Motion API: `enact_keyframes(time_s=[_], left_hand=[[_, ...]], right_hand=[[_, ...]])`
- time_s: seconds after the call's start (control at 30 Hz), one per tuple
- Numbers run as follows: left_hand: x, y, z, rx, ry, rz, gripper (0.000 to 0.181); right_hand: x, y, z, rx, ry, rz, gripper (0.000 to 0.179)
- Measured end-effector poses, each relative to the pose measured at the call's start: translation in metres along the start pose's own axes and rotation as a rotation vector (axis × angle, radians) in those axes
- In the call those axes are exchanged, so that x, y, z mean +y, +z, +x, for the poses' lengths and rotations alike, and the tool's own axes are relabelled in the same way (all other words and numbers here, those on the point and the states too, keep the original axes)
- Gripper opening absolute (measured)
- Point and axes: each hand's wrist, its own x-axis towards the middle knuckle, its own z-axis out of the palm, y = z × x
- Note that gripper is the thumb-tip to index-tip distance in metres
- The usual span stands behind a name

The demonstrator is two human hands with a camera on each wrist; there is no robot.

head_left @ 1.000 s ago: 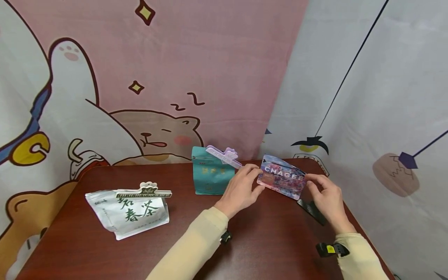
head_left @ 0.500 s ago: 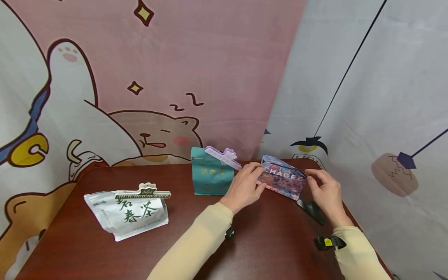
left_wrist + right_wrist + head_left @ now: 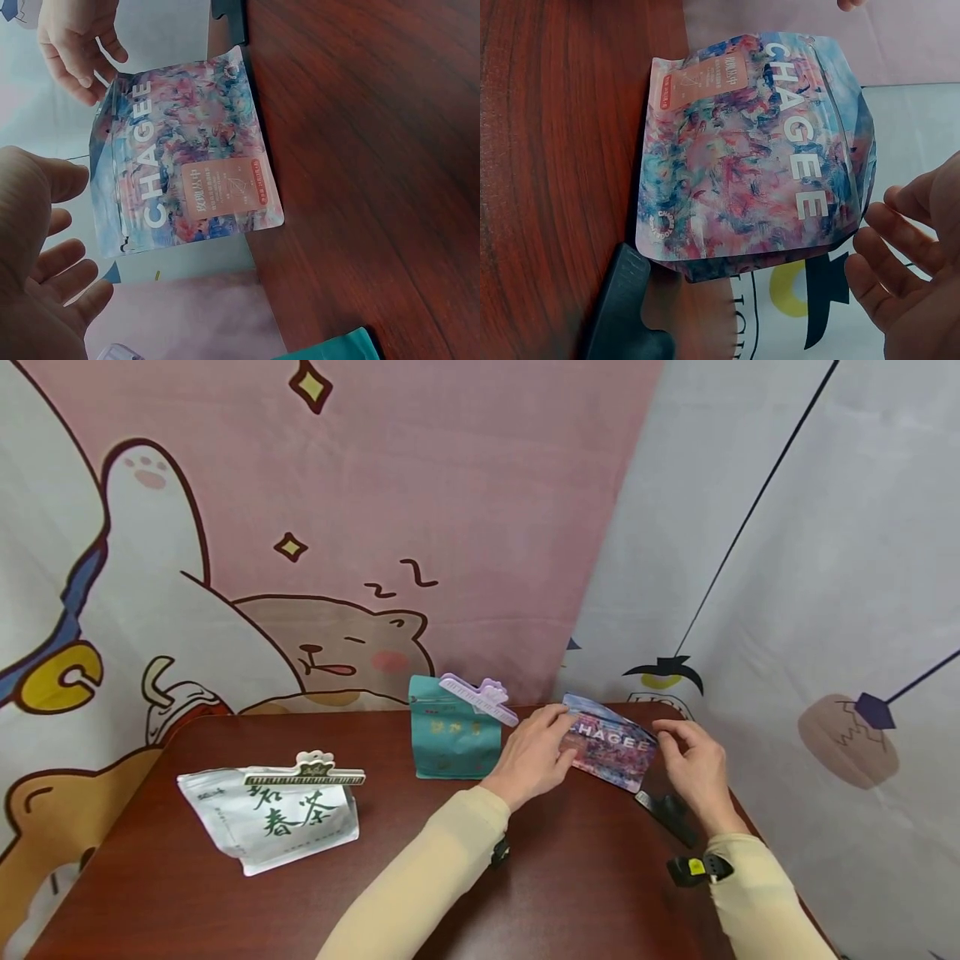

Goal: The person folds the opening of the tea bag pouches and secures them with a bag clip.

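A colourful tea pouch (image 3: 611, 747) printed "CHAGEE" stands upright toward the back right of the table. At its left side is my left hand (image 3: 531, 760), covering that edge in the head view. The left wrist view has this hand's thumb and loosely bent fingers (image 3: 64, 259) beside the pouch's top edge, pinching nothing. Around the opposite top corner, my right hand (image 3: 693, 770) has its fingertips right at the edge, with thumb and fingers apart in the right wrist view. A black clip (image 3: 619, 304) lies by the pouch's lower right corner, partly behind the right hand in the head view.
Left of the pouch stands a teal bag (image 3: 453, 743) with a lilac clip (image 3: 480, 697) across its top corner. Farther left on the brown table (image 3: 570, 877) is a white tea bag (image 3: 292, 835) closed by a cream clip (image 3: 306, 777). A printed cloth hangs behind.
My left hand has shifted slightly right and covers more of the pouch's left side and lettering. The right hand stays by the top corner, its wrist a little farther left.
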Motion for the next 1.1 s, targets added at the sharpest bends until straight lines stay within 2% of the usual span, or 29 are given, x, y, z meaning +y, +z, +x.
enact_keyframes(time_s=[0.37, 0.57, 0.83, 1.0, 1.1], left_hand=[[0.003, 0.007, 0.02, 0.021, 0.036, 0.039, 0.052], [0.007, 0.012, 0.033, -0.018, 0.028, 0.097, 0.053], [0.014, 0.017, 0.045, -0.07, -0.003, 0.087, 0.052], [0.017, 0.02, 0.049, -0.084, 0.005, 0.097, 0.052], [0.019, 0.021, 0.052, -0.099, 0.01, 0.082, 0.051]], right_hand=[[0.001, 0.001, 0.01, -0.084, 0.117, 0.0, 0.027], [0.005, 0.0, 0.014, -0.14, 0.159, 0.006, 0.031], [0.013, 0.002, 0.015, -0.194, 0.188, 0.002, 0.033], [0.016, 0.005, 0.014, -0.234, 0.202, 0.028, 0.036], [0.018, 0.008, 0.014, -0.249, 0.182, 0.038, 0.036]])
